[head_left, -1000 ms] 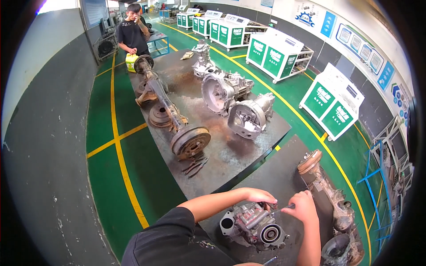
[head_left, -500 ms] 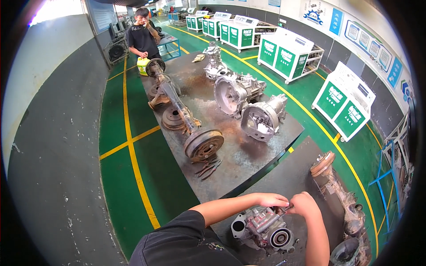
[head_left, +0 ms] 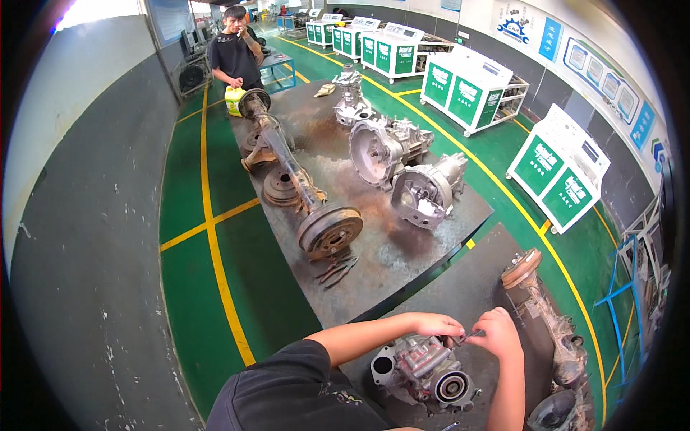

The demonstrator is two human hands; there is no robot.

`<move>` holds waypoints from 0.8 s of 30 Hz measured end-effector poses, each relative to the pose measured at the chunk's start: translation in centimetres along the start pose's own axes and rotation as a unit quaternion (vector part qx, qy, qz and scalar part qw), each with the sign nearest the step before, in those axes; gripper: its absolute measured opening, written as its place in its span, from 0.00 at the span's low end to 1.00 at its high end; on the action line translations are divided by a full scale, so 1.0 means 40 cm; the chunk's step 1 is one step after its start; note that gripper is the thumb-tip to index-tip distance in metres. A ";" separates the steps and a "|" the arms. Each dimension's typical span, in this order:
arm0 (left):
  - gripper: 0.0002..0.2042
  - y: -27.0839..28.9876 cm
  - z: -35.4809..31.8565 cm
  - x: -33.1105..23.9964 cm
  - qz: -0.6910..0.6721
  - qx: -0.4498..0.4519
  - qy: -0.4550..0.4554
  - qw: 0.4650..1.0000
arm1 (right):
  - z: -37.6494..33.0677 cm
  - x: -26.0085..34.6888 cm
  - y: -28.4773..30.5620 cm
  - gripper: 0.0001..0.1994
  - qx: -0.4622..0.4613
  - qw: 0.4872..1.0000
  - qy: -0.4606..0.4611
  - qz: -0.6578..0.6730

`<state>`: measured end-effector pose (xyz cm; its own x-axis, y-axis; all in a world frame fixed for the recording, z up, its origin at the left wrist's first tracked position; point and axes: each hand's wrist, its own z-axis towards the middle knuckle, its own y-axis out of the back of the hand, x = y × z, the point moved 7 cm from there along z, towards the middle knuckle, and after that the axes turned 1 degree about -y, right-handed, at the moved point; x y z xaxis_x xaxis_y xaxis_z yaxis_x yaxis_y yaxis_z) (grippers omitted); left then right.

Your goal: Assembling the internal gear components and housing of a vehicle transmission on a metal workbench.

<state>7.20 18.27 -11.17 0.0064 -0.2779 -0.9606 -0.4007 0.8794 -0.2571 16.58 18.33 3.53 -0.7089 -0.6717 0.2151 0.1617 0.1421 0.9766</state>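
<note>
A silvery metal housing (head_left: 420,359) with reddish stains rests on the near table below my hands. It has a round ringed opening (head_left: 451,387) at its front and a dark oval port on its left. My left hand (head_left: 438,325) is closed at the housing's far edge, fingertips bent down around something too small to name. Just to its right, my right hand (head_left: 499,333) pinches a slim dark metal piece (head_left: 471,335) between thumb and fingers. That piece reaches toward my left fingertips; its far end is hidden there.
A rusty axle (head_left: 543,316) lies along the near table's right side. On the far table (head_left: 374,266) are another axle with drums (head_left: 330,231), pliers (head_left: 336,271) and several gearbox housings (head_left: 424,194). A person (head_left: 236,54) stands beyond, holding a yellow-green jug (head_left: 234,102).
My right hand has opened out slightly and shifted, so the slim dark piece shows between both hands. My left hand has moved a little left. The person beyond has lifted their head.
</note>
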 end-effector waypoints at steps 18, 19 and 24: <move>0.24 -0.005 -0.015 -0.036 0.010 0.008 0.036 0.999 | 0.008 -0.040 -0.104 0.16 0.144 0.983 -0.067 -0.097; 0.24 0.000 -0.018 -0.027 0.012 0.001 0.038 0.999 | 0.035 -0.023 -0.106 0.16 0.134 0.980 -0.021 -0.144; 0.25 -0.002 -0.018 -0.024 0.011 -0.002 0.007 1.000 | 0.083 -0.009 -0.123 0.13 0.119 0.973 0.060 -0.187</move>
<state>6.58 18.19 -10.14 -0.0146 -0.2647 -0.9642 -0.4043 0.8835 -0.2364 13.75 20.30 -1.34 -0.6003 -0.7867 -0.1438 -0.2657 0.0266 0.9637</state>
